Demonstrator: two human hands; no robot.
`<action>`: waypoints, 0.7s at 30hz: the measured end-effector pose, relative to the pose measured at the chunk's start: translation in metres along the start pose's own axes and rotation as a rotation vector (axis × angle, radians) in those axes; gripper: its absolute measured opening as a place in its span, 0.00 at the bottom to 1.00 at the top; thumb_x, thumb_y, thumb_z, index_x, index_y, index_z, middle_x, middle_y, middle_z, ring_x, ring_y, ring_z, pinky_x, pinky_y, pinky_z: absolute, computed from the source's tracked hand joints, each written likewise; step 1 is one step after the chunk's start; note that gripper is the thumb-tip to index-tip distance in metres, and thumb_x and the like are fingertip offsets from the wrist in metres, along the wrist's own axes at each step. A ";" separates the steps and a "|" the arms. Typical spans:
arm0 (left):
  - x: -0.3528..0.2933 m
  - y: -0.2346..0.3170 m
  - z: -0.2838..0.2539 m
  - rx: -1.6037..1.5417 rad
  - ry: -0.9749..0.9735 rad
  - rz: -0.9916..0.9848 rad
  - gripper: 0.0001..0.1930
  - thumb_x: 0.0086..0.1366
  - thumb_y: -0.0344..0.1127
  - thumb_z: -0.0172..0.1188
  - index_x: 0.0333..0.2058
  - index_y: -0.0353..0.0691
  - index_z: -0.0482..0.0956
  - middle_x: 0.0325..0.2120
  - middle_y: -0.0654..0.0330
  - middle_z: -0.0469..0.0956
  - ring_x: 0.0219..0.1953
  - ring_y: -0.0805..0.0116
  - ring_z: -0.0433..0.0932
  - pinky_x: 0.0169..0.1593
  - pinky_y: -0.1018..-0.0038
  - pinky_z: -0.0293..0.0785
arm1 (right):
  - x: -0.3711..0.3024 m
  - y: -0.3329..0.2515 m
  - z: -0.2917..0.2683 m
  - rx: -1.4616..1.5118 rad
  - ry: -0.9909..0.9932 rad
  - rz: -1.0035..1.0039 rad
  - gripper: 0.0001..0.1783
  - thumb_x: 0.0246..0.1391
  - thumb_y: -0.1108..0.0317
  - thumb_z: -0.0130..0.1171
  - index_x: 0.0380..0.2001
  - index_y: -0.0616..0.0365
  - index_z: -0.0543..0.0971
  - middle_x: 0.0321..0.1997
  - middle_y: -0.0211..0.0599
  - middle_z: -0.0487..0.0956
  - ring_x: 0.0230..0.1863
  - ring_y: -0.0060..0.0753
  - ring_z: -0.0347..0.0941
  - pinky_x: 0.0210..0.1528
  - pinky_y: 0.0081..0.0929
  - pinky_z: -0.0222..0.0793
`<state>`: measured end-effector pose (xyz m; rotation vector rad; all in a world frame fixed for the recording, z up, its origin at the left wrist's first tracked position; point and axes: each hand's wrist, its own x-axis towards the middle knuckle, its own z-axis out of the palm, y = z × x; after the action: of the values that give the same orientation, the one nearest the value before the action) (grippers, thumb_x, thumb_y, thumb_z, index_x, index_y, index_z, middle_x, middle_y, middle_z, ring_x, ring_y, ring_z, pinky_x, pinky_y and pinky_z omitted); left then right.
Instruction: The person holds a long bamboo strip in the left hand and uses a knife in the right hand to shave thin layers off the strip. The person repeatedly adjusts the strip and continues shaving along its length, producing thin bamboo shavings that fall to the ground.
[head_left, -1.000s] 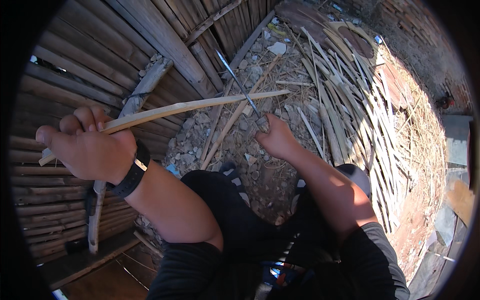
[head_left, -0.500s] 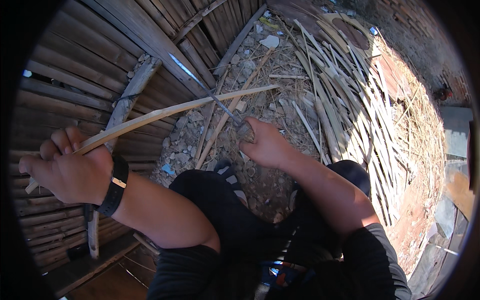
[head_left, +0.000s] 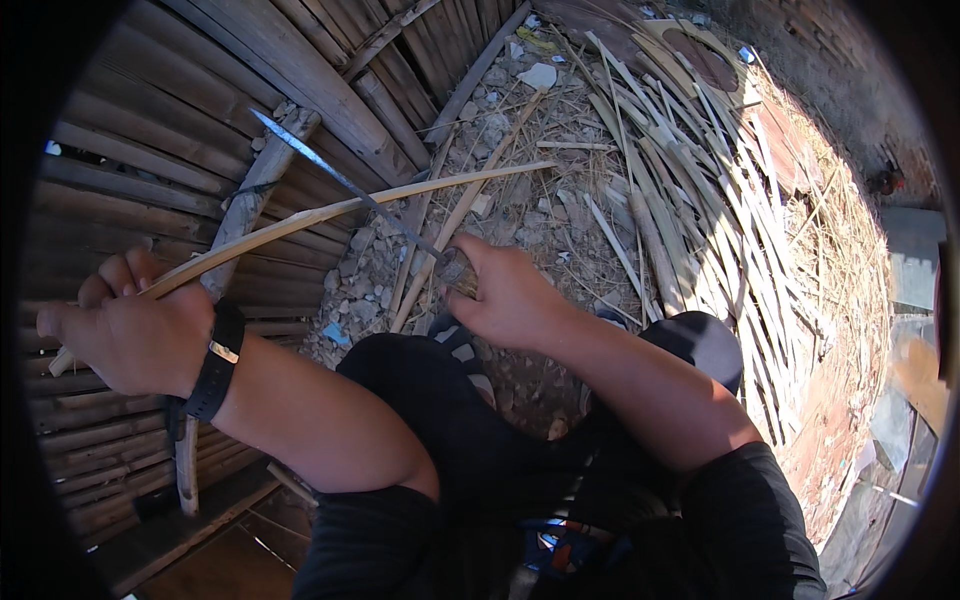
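My left hand (head_left: pixel 145 335), with a dark watch band at the wrist, is closed round one end of a long, pale bamboo strip (head_left: pixel 290 222). The strip slants up to the right, bowing slightly, and its far end is over the rubble. In my right hand (head_left: pixel 505 295) is the wooden handle of a long-bladed knife (head_left: pixel 330 172). The narrow blade points up and left and crosses the strip near its middle. Whether the edge touches the strip I cannot tell. My right fingers are partly hidden behind the handle.
A bamboo slat wall (head_left: pixel 140 150) stands close on the left, with a pole (head_left: pixel 245 215) against it. Several split strips (head_left: pixel 690 190) lie heaped on the right. Rubble and straw (head_left: pixel 490 135) cover the ground ahead; a brick wall (head_left: pixel 820 60) rises at far right.
My right hand and the knife have moved left, and the blade tip now reaches farther over toward the pole. The left hand and the strip have barely shifted.
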<state>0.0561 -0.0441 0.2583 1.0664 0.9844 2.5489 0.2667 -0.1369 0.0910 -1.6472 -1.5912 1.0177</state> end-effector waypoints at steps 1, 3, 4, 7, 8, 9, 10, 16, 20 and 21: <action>-0.003 0.001 0.003 0.017 0.013 0.005 0.17 0.72 0.45 0.47 0.31 0.36 0.59 0.17 0.63 0.52 0.18 0.72 0.53 0.20 0.75 0.53 | 0.003 0.004 0.003 -0.005 -0.001 -0.013 0.25 0.48 0.65 0.61 0.48 0.68 0.72 0.27 0.55 0.78 0.29 0.49 0.79 0.37 0.39 0.73; -0.007 0.001 0.009 0.015 0.027 -0.039 0.18 0.72 0.46 0.46 0.31 0.36 0.59 0.17 0.64 0.52 0.17 0.72 0.53 0.20 0.75 0.52 | 0.024 0.086 0.013 -0.055 0.185 0.114 0.26 0.46 0.66 0.60 0.48 0.71 0.71 0.33 0.62 0.79 0.41 0.61 0.78 0.46 0.47 0.72; -0.006 -0.004 0.008 0.012 0.031 -0.066 0.18 0.72 0.46 0.46 0.32 0.36 0.59 0.17 0.64 0.52 0.17 0.72 0.53 0.20 0.75 0.52 | 0.026 0.120 0.010 -0.089 0.165 0.260 0.26 0.46 0.66 0.60 0.48 0.71 0.71 0.34 0.63 0.79 0.42 0.61 0.78 0.47 0.46 0.72; -0.005 -0.013 0.009 0.010 0.012 -0.051 0.20 0.73 0.49 0.45 0.36 0.34 0.60 0.17 0.64 0.53 0.17 0.72 0.52 0.20 0.75 0.53 | 0.037 0.122 -0.011 0.095 0.140 0.450 0.26 0.47 0.66 0.59 0.47 0.72 0.71 0.36 0.63 0.79 0.43 0.61 0.77 0.48 0.46 0.72; -0.001 -0.010 0.005 0.033 -0.004 0.006 0.20 0.73 0.50 0.45 0.36 0.34 0.61 0.17 0.64 0.53 0.17 0.72 0.52 0.19 0.75 0.53 | 0.033 0.106 -0.012 0.211 0.105 0.479 0.26 0.47 0.66 0.59 0.47 0.72 0.71 0.37 0.64 0.79 0.44 0.61 0.77 0.48 0.46 0.72; -0.004 -0.011 0.004 0.051 -0.025 0.046 0.20 0.73 0.50 0.45 0.37 0.34 0.61 0.17 0.64 0.53 0.17 0.72 0.52 0.19 0.75 0.53 | 0.027 0.093 -0.008 0.081 0.105 0.348 0.25 0.47 0.66 0.60 0.47 0.72 0.71 0.34 0.60 0.79 0.37 0.56 0.78 0.42 0.42 0.72; -0.014 0.000 0.015 0.035 0.058 0.006 0.20 0.73 0.50 0.44 0.36 0.35 0.61 0.17 0.64 0.52 0.17 0.72 0.52 0.19 0.76 0.52 | 0.023 0.076 -0.002 -0.050 0.109 0.213 0.25 0.48 0.66 0.60 0.47 0.71 0.71 0.31 0.57 0.79 0.30 0.51 0.79 0.36 0.39 0.73; -0.004 -0.004 0.002 0.076 0.041 -0.055 0.22 0.73 0.51 0.43 0.33 0.35 0.60 0.17 0.63 0.53 0.17 0.72 0.52 0.20 0.75 0.54 | 0.008 0.034 0.009 0.035 -0.008 0.119 0.25 0.47 0.65 0.59 0.47 0.70 0.72 0.31 0.56 0.79 0.33 0.52 0.78 0.39 0.41 0.72; -0.006 -0.010 0.008 0.063 0.104 -0.103 0.21 0.73 0.51 0.43 0.32 0.36 0.59 0.17 0.63 0.51 0.17 0.72 0.52 0.20 0.75 0.54 | 0.028 0.112 0.002 0.013 0.116 0.361 0.29 0.45 0.64 0.60 0.49 0.71 0.71 0.37 0.64 0.79 0.43 0.61 0.77 0.49 0.45 0.72; -0.005 -0.009 0.007 0.046 0.067 -0.064 0.21 0.73 0.50 0.43 0.33 0.35 0.59 0.17 0.62 0.52 0.17 0.72 0.53 0.20 0.75 0.54 | 0.028 0.113 0.000 0.006 0.109 0.377 0.29 0.45 0.64 0.60 0.49 0.71 0.72 0.37 0.64 0.79 0.43 0.61 0.77 0.49 0.45 0.72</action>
<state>0.0638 -0.0355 0.2530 0.9516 1.0812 2.5370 0.3236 -0.1176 -0.0086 -2.0100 -1.2302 1.0918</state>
